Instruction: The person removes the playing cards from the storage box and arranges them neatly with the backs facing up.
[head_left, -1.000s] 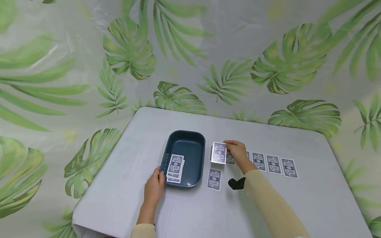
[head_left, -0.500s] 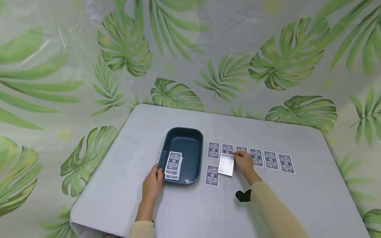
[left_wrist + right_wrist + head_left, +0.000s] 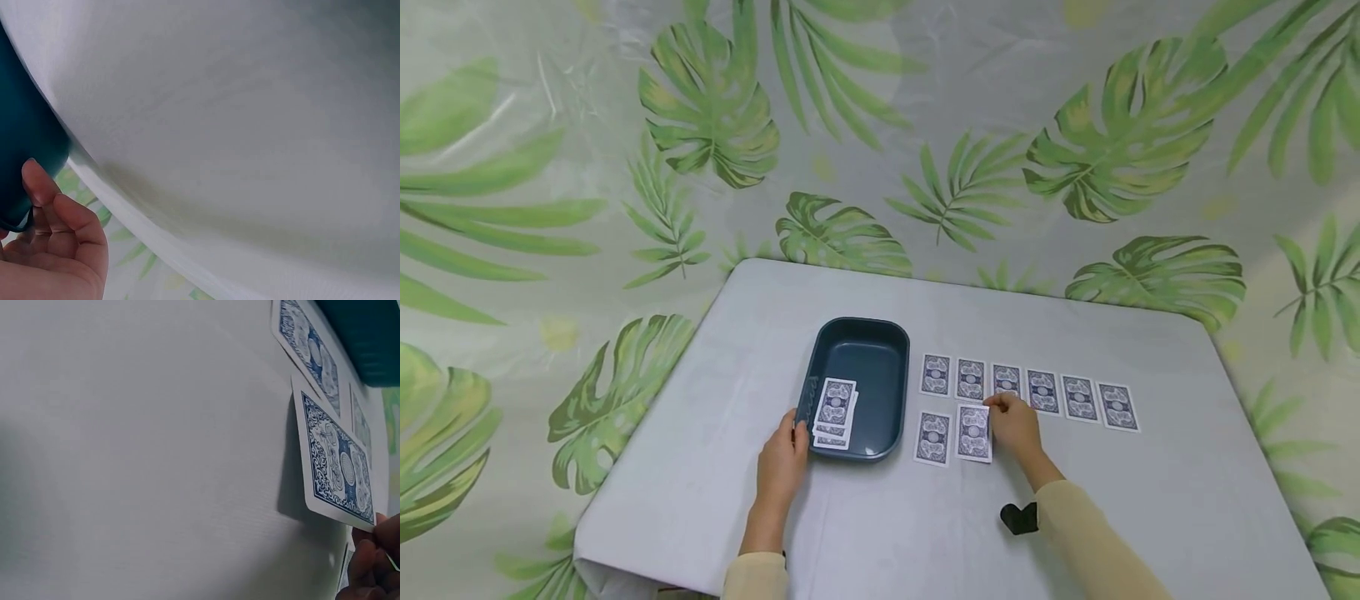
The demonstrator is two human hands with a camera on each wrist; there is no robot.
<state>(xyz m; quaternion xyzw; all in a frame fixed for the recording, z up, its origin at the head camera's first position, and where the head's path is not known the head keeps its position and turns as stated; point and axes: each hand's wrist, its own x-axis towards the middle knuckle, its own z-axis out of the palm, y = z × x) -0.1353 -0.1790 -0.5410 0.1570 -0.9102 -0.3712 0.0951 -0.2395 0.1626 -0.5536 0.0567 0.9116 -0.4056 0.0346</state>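
My right hand [image 3: 1017, 427] pinches a blue-backed playing card [image 3: 973, 432] by its upper right edge, just above the table. In the right wrist view that card [image 3: 340, 464] is tilted, its shadow beside it. Left of it another playing card [image 3: 932, 438] lies face down. My left hand [image 3: 782, 462] grips the near left rim of a dark teal tray [image 3: 887, 433], thumb at the rim. The left wrist view shows its fingers [image 3: 81, 222] against the tray's outside. Several overlapping playing cards [image 3: 836, 405] lie face down in the tray's left part.
Behind the right hand runs a row of several face-down cards [image 3: 1042, 392]. A white cloth covers the table [image 3: 880, 533]. A leaf-patterned sheet [image 3: 955, 200] hangs behind it. A black heart-shaped piece [image 3: 1019, 519] shows by the right sleeve.
My right hand has brought the card from above the row's left end down and rightward, to beside the card in the nearer row. The left hand stays on the tray.
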